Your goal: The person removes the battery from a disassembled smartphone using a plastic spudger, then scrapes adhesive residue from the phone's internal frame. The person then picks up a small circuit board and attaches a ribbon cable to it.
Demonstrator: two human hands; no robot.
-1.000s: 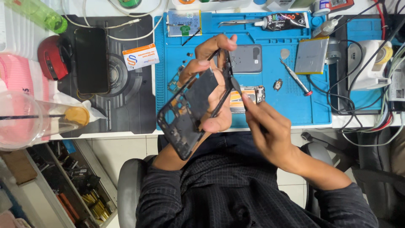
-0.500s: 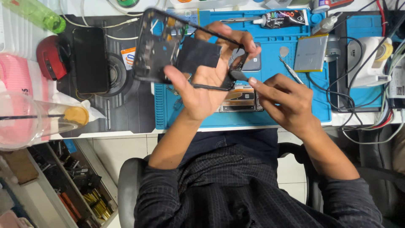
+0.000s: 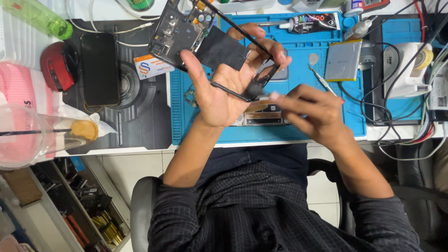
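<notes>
My left hand [image 3: 228, 79] holds an opened black phone frame [image 3: 191, 32] above the blue work mat [image 3: 326, 116], palm up, thumb on its near edge and fingers around the far side. The frame's circuit parts face me at its upper left end. My right hand [image 3: 310, 112] hovers just right of it, blurred, fingers bent toward the frame's lower end; I cannot tell if it holds a tool. Under the hands a second opened phone part [image 3: 261, 114] lies on the mat.
A black phone [image 3: 99, 69] and a card [image 3: 150, 66] lie on the dark mat at left. A red round object [image 3: 56, 65], green bottle [image 3: 42, 18], clear plastic cup [image 3: 28, 135]. On the blue mat: glue tube [image 3: 310, 22], battery [image 3: 343, 60], screwdriver [image 3: 322, 79]. Cables at right.
My left hand has lifted the phone frame up and to the left, turning it over the mat's top edge. My right hand has moved slightly right, away from the frame.
</notes>
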